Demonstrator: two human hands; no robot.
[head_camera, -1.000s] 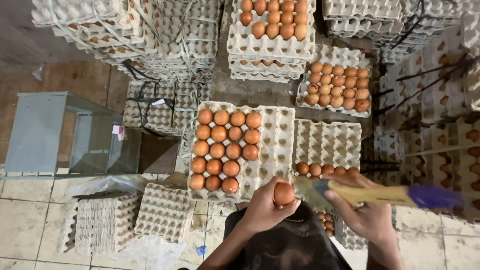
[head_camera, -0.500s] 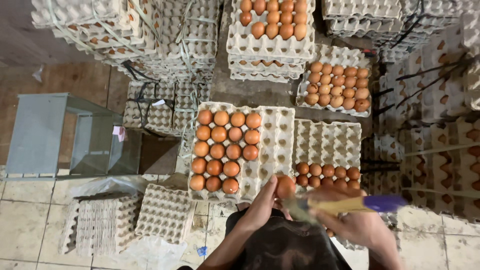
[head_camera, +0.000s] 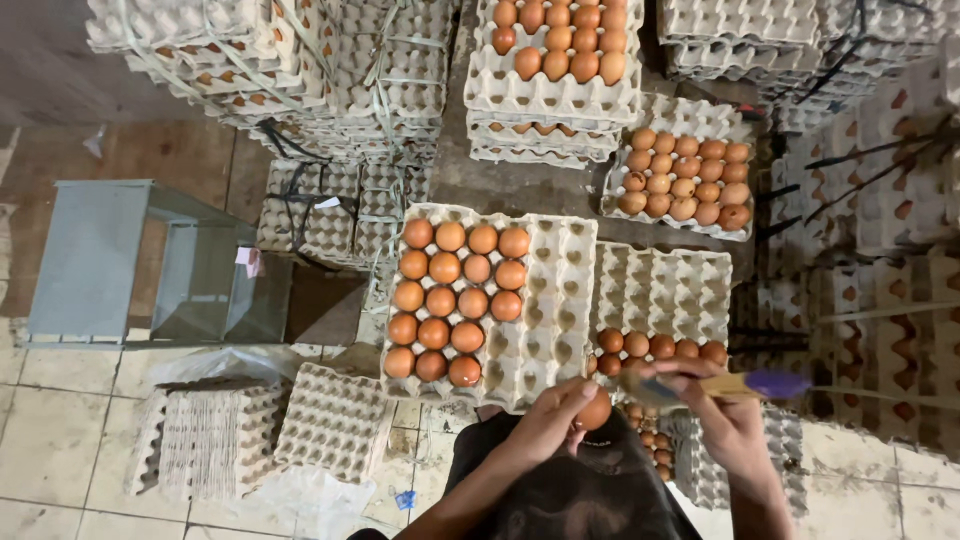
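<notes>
My left hand (head_camera: 548, 420) holds a brown egg (head_camera: 594, 410) low in the middle of the view. My right hand (head_camera: 722, 412) grips a brush (head_camera: 745, 385) with a yellow and purple handle, its bristle end touching the egg. Just above the hands lies a grey egg tray (head_camera: 560, 320), its left half filled with several brown eggs (head_camera: 455, 300) and its right half empty. To its right sits another tray (head_camera: 665, 290) with a row of eggs along its near edge.
Tall stacks of tied egg trays (head_camera: 300, 70) stand at the back and along the right side (head_camera: 890, 250). Two more egg-filled trays (head_camera: 555, 60) (head_camera: 685, 180) sit further back. A grey metal stand (head_camera: 110, 260) is at the left, empty tray piles (head_camera: 250, 430) below it.
Both hands with the egg and the brush have dropped lower in the view and shifted slightly right. The brush end now rests against the egg.
</notes>
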